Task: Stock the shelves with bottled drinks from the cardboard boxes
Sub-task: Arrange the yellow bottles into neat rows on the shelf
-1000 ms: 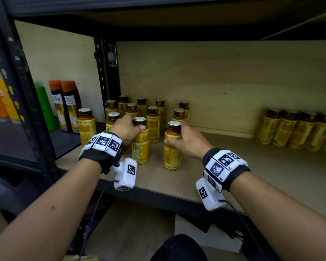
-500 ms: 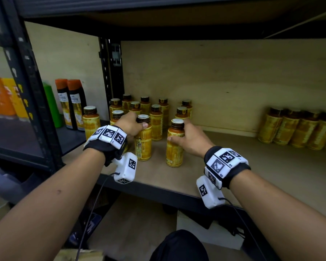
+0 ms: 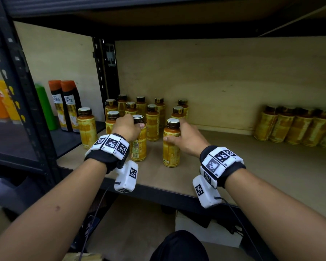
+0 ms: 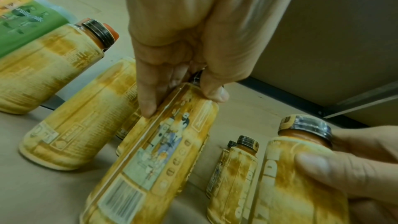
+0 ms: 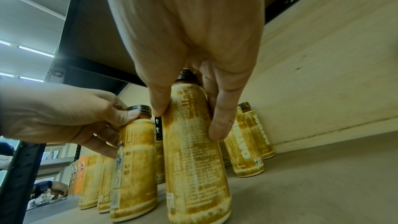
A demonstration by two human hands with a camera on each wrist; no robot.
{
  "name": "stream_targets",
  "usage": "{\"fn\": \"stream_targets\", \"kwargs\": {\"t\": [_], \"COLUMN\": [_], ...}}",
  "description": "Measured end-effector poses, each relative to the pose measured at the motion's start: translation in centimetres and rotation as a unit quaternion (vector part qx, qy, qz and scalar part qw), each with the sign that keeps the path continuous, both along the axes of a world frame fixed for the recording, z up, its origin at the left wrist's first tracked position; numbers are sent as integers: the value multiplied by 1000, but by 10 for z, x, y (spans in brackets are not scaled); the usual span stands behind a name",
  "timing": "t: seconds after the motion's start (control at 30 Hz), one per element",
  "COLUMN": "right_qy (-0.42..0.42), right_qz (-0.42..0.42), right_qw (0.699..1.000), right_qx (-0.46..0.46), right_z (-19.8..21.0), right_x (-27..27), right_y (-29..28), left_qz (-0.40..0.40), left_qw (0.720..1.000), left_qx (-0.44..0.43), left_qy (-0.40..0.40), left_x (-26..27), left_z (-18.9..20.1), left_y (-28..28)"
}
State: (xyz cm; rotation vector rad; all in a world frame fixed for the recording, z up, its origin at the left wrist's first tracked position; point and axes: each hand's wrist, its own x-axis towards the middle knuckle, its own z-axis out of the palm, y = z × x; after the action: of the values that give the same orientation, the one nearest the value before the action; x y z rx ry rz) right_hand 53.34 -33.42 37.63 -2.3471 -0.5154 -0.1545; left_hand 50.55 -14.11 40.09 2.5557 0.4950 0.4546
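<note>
We reach onto the wooden shelf [image 3: 252,166], the landmark here. A cluster of yellow bottles [image 3: 152,113] stands at its back left. In front of that cluster, our left hand [image 3: 127,127] grips one upright bottle [image 3: 138,147] by its neck, and our right hand [image 3: 188,138] curls round a second bottle [image 3: 170,147] just right of it.

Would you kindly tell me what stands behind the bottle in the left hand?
Behind the left hand's bottle stand more yellow bottles in rows before the plywood back wall. The left hand covers part of them.
</note>
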Motion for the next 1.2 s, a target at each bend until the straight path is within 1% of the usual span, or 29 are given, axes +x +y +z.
{"fn": "stream_targets", "kwargs": {"t": [0.23,0.4,0.53,0.6,0.67,0.73,0.8,0.87,1.0,1.03,1.13,1.2], "right_qy": [6,12,41,45,34,28,38,50,58,52,16,3], "right_qz": [9,19,59,44,6,-39,-67,-72,-41,-35,-52,-60], "right_qw": [1000,1000,996,997,998,997,996,996,997,998,996,994], "right_qx": [-1,8,-44,-49,-56,-55,-46,-33,-10,-20,-76,-89], "right_z": [9,7,20,32,43,46,39,29,15,11,3,1], "right_x": [0,-3,1,10,24,47,72,92,109,112,123,127], "right_y": [1,-1,-15,-29,-43,-51,-50,-43,-18,-12,3,7], "left_qz": [-3,-24,-34,-40,-46,-49,-50,-52,-49,-46,-47,-53], "left_qw": [1000,999,998,997,996,995,994,993,992,992,991,990], "left_qx": [0,-34,-50,-61,-73,-85,-93,-101,-105,-102,-109,-112], "left_qy": [2,-3,-14,-16,-18,-24,-32,-40,-53,-56,-63,-63], "left_x": [0,-2,-2,1,3,4,5,6,6,5,4,3], "left_z": [0,0,-1,-2,-3,-3,-5,-7,-12,-12,-14,-15], "left_y": [3,7,10,12,13,14,16,18,17,16,16,16]}}
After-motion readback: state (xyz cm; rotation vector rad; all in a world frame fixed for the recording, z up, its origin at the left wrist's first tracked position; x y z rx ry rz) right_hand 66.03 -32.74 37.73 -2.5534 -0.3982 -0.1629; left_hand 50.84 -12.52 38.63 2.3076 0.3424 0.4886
